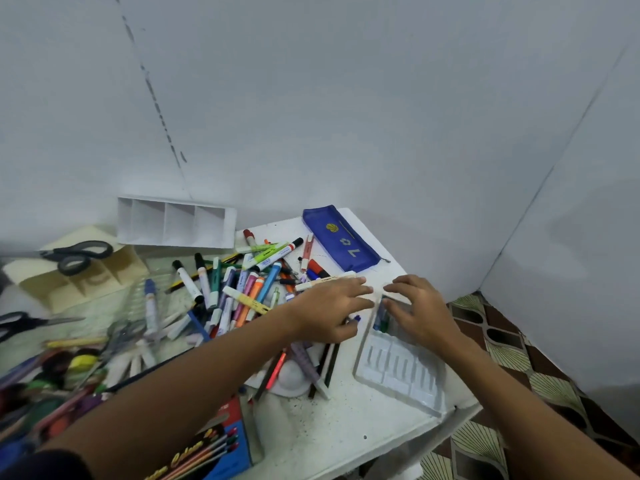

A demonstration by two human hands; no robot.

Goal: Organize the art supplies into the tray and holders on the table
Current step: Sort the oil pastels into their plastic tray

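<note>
Grips (329,308) (420,308) beside marker pile (235,289)

Both hands reach over a white table (346,427). The left hand (329,308) lies flat by a heap of markers (235,289). The right hand (420,311) rests on the far end of a clear plastic tray (398,372), fingers spread. A blue pencil case (341,239) lies beyond.

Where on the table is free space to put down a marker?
Bare tabletop lies at the near edge, between the colour pencil box and the clear tray. A small patch lies right of the blue pouch. The marker pile and the left side are crowded.
</note>
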